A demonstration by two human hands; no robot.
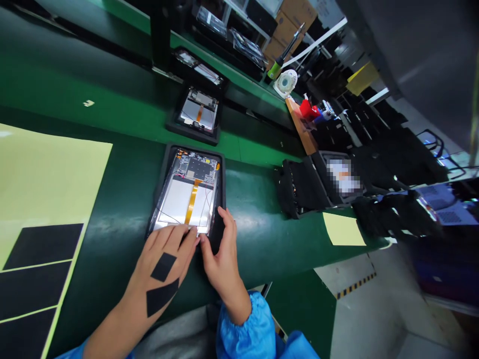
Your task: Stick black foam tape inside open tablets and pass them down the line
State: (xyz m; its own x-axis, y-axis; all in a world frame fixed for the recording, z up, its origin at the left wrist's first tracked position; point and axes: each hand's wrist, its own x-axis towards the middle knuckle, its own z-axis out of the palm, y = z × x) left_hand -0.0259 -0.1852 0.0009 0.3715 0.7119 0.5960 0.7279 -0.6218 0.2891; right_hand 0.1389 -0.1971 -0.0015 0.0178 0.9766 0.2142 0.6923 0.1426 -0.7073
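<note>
An opened tablet (pixel 182 198) lies face down in a black foam tray (pixel 223 179), showing its circuit board, silver battery and an orange ribbon cable. My left hand (pixel 164 254) bends over the tablet's near edge with its fingers closed against it; two black adhesive patches (pixel 163 267) stick to the back of that hand. At the near right corner my right hand (pixel 222 249) holds tablet and tray, thumb at the bottom edge and index finger along the right side. The thumb meets the left fingertips, which partly hide the bottom edge.
Further trays with opened tablets (pixel 198 112) stand beyond on the green bench (pixel 254 199). At left lies a yellow sheet (pixel 48 174) carrying black patches (pixel 45 244). Black trays (pixel 303 187) are stacked at right near a yellow paper (pixel 343 230). A small white fan (pixel 286 82) stands farther back.
</note>
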